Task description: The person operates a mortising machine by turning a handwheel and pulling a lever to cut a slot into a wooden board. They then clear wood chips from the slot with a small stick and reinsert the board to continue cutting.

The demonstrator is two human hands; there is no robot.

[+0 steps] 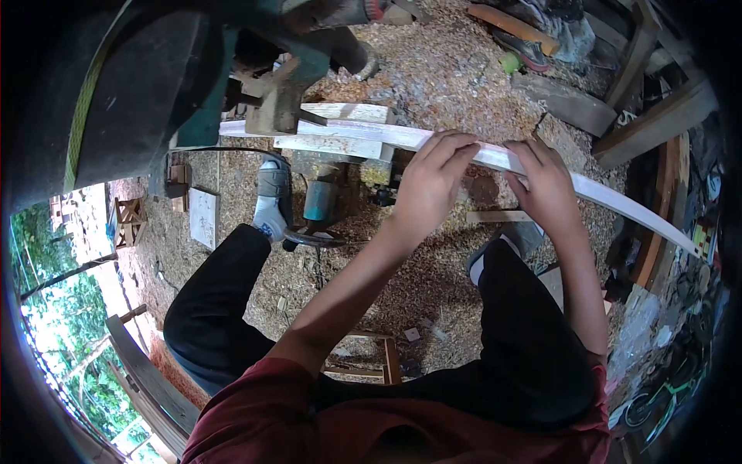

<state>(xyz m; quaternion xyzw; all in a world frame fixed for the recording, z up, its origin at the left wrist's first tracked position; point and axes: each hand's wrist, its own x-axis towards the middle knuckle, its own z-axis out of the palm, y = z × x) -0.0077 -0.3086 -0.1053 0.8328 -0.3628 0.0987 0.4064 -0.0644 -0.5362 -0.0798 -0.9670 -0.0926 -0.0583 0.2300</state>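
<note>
Both hands are gripping a long, curved white strip (618,201) held over the lap. The left hand (429,182) is wrapping its fingers over the strip's top edge, and the right hand (547,185) is clasping it just beside, with a short gap between them. The strip's far end is reaching under a green machine (193,77), crossing pale boards (332,145) there. Below, a grinder (313,205) is lying on sawdust (433,69), close to the socked foot (270,201).

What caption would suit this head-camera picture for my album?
Left hand and right hand grip a long pale wooden strip leading to a green machine, above a sawdust-covered floor.
</note>
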